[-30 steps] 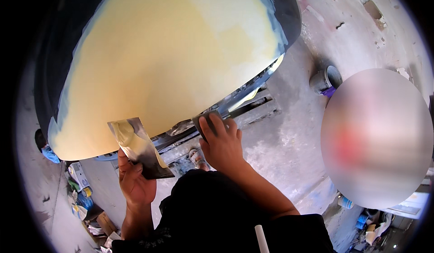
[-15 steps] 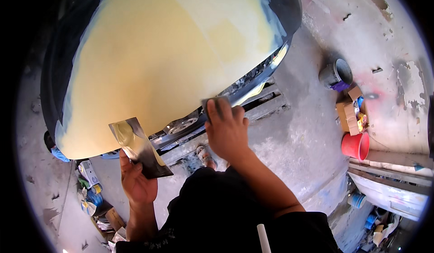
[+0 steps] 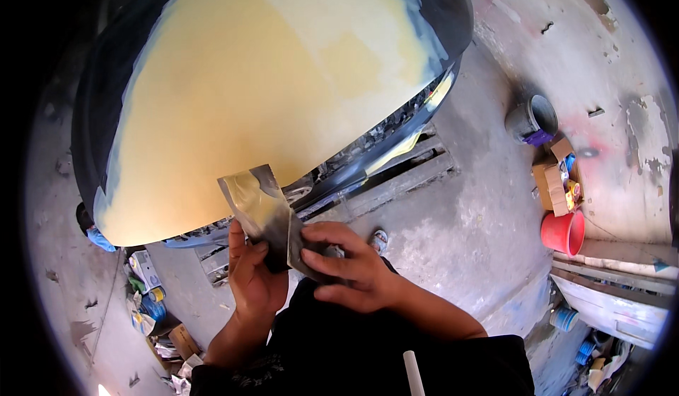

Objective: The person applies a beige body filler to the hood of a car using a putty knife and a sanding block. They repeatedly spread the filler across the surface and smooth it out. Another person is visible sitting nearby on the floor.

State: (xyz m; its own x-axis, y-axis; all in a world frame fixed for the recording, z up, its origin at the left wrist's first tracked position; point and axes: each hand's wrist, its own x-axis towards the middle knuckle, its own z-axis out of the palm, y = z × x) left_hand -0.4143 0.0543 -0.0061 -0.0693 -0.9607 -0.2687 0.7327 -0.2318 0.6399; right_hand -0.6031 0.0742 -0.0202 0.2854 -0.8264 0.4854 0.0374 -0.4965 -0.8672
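Note:
A metal plate [image 3: 251, 199] smeared with pale yellow putty is in my left hand [image 3: 251, 276], whose fingers curl round its back. My right hand [image 3: 353, 276] grips a dark flat spreader [image 3: 317, 272] against the plate's lower right part. Just beyond both hands lies a large car panel [image 3: 254, 84], covered mostly in pale yellow, with bluish-grey at the borders of the coating and a dark rim. The plate overlaps the panel's near edge in view.
At right stand a grey bucket [image 3: 530, 118], a cardboard box [image 3: 548, 184], a red bucket [image 3: 562, 232] and leaning boards [image 3: 610, 300]. Slatted supports [image 3: 396, 176] lie under the panel. Clutter [image 3: 152, 304] lines the lower left. My sandalled foot [image 3: 379, 240] shows below.
My right hand has moved from the panel's near edge down onto the plate. My left hand and the plate have shifted right toward it.

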